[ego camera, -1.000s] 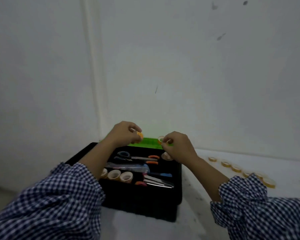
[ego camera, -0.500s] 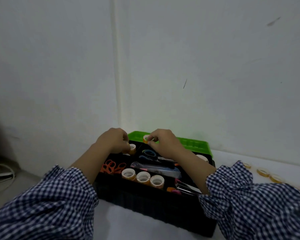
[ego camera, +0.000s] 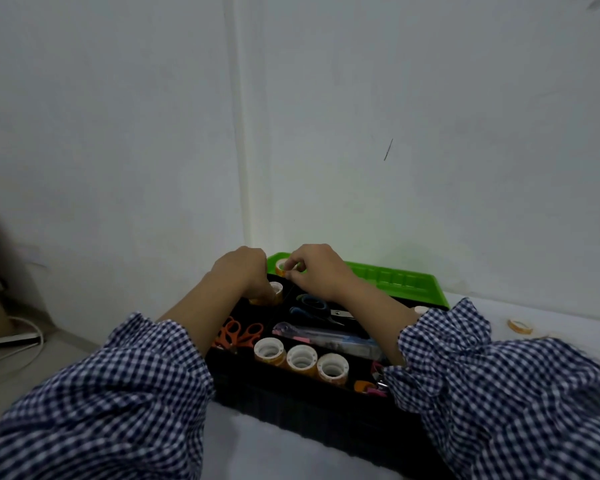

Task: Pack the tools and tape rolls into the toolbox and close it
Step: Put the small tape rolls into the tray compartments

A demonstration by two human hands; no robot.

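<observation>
So the black plastic toolbox point(ego camera: 291, 414) sits open, green lid point(ego camera: 395, 278) flipped back on the far side. The right hand point(ego camera: 317, 270) pinches a small yellowish tape roll point(ego camera: 282, 267) over the far-left corner. The left hand point(ego camera: 241, 271) curls its fingers onto a white-cored tape roll point(ego camera: 275, 292) in the far-left compartment. Near row has three more rolls point(ego camera: 302, 358).

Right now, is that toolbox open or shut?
Open: the green lid lies back behind the black toolbox, and tape rolls show inside.

White table point(ego camera: 257, 452) carries the black toolbox point(ego camera: 309, 414), 1 tape roll point(ego camera: 520, 326) loose beside it
</observation>
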